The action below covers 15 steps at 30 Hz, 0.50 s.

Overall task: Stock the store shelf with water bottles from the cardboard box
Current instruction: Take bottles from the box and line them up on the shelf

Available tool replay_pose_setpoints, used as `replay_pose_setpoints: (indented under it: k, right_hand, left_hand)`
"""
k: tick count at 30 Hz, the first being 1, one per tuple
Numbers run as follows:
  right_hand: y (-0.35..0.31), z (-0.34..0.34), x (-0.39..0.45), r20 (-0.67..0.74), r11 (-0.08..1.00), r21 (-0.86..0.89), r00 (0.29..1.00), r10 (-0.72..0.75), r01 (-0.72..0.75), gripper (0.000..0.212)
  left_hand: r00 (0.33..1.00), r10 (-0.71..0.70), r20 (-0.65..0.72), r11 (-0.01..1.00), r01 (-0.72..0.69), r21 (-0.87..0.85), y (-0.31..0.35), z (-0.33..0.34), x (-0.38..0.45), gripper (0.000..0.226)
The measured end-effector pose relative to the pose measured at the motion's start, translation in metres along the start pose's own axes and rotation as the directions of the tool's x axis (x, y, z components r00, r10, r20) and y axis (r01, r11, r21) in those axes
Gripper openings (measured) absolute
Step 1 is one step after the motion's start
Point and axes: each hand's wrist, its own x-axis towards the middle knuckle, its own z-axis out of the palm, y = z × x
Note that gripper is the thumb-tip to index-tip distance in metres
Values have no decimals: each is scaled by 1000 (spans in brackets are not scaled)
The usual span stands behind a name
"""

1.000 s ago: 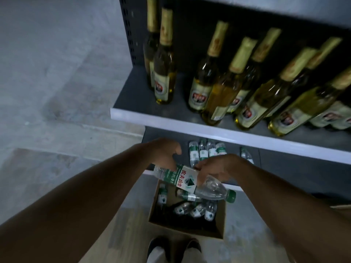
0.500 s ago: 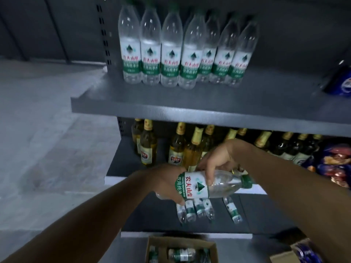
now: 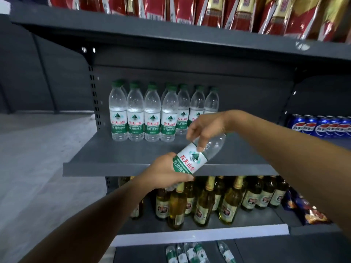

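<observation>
A clear water bottle (image 3: 191, 160) with a green and white label is tilted in front of the grey shelf (image 3: 121, 168), its top pointing up and right. My left hand (image 3: 167, 172) grips its lower end. My right hand (image 3: 206, 129) holds its upper part from above, fingers over the label; the cap is hidden behind that hand. Several matching water bottles (image 3: 152, 114) stand upright in rows at the back left of the same shelf. The cardboard box is out of view.
Red snack packets (image 3: 237, 12) fill the shelf above. Blue cola cans (image 3: 321, 127) stand to the right. Amber glass bottles (image 3: 205, 202) crowd the shelf below, and small water bottles (image 3: 190, 253) sit on the lowest shelf. Grey floor lies to the left.
Both hands have lifted the bottle from above the box up to the water shelf. It has swung from nearly level to tilted, top upward. The view rose and the box left the frame.
</observation>
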Motion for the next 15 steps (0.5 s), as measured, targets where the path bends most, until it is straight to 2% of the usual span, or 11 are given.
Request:
replay_pose_setpoints:
  k: [2,4,7,9,10,11,12,13,15]
  right_hand:
    - [-3,-9,0,-186,996,-21,978,-93,91,36]
    - [-2,-14,0,-371,978,-131,907,-198,160,34]
    - [5,-13,2,-625,947,-206,711,-320,245,29]
    - [12,-6,6,-749,934,-133,584,-313,330,22]
    - [16,-2,11,-788,932,-60,556,-264,357,19]
    - [21,2,16,-810,932,36,556,-185,362,16]
    - [27,8,23,-801,924,167,594,-77,345,17]
    - [33,14,29,-737,889,335,674,41,312,23]
    - [43,27,40,-459,747,642,867,193,173,43]
  left_hand:
    - [997,-16,-70,997,11,-74,6,-5,9,47]
    - [992,-29,-124,990,12,-139,12,-10,20,37]
    - [971,-64,-232,978,14,-209,19,-13,35,25]
    - [951,-98,-293,960,13,-278,21,-12,43,26]
    - [943,-113,-313,949,9,-315,20,-11,47,27]
    - [938,-122,-324,936,0,-352,20,-9,51,29]
    - [936,-126,-328,923,-10,-384,19,-7,54,31]
    - [936,-124,-328,912,-23,-409,18,-6,57,33]
    - [938,-106,-329,895,-55,-443,18,-1,63,38]
